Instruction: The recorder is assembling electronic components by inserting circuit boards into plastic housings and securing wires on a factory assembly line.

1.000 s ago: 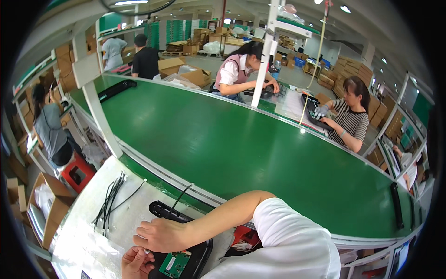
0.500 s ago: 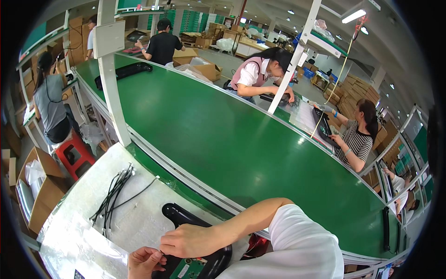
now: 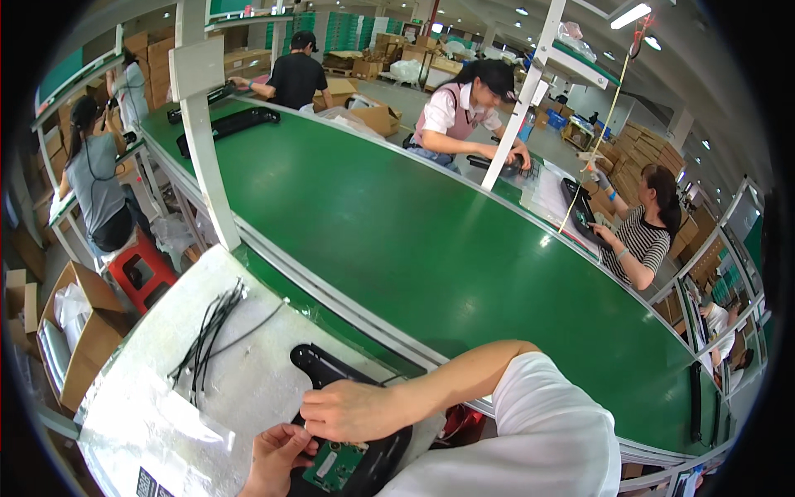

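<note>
A: What's changed?
B: More of the green PCB [image 3: 335, 470] shows vs. half a sec ago; hand pose barely shifts, so prob. mid-step. L hand [image 3: 276, 456] & R hand [image 3: 352, 411] pinch narrow, tips together; can't tell what's btwn.
A: Where's the PCB?
B: In black casing [image 3: 383, 460], just beside R hand.
A: Labels?
B: White label [image 3: 326, 465] on PCB; dark label [image 3: 150, 484] w/ pale print, lower L.

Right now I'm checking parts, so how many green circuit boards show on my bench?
1: green circuit board, in the black casing, by the right hand; others may be hidden.
</note>
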The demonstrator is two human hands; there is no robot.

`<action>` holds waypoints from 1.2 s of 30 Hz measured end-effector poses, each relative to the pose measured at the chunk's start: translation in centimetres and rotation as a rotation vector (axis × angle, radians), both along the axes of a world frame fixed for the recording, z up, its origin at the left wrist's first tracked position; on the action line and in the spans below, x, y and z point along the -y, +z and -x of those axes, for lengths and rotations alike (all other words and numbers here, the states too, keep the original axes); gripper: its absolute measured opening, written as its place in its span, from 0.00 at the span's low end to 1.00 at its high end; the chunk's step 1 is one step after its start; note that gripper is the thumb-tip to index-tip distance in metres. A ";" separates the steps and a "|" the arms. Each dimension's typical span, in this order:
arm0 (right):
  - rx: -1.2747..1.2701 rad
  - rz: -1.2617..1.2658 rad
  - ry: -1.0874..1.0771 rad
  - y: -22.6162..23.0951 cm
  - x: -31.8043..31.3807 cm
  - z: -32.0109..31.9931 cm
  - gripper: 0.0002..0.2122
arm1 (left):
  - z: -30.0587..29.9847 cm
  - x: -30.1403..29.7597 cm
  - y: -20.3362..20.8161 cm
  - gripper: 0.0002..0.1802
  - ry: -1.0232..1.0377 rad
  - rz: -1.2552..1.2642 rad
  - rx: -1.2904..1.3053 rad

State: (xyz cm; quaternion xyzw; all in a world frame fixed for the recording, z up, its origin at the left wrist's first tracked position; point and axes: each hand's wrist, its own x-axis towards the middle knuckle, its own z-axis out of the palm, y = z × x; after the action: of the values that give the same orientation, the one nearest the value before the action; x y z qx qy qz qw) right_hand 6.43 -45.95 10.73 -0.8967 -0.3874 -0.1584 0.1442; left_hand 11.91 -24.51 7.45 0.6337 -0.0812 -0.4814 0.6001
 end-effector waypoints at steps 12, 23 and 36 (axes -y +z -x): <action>-0.042 0.382 -0.128 3.0 4.7 1.7 0.05 | 1.2 -2.7 0.7 0.26 -0.159 -0.247 1.408; -0.431 0.155 0.076 -4.1 4.6 1.5 0.04 | 3.8 -3.8 -2.7 0.46 -0.325 -0.349 1.477; -0.474 0.070 0.143 -4.6 4.8 0.7 0.07 | 3.4 -3.6 -3.2 0.43 -0.305 -0.333 1.500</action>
State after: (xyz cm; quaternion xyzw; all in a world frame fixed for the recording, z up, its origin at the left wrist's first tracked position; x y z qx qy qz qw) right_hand 5.74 -50.72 6.14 -0.8836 -0.4103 0.0803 0.2109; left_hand 8.47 -20.93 4.29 0.8531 -0.4778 -0.0075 0.2093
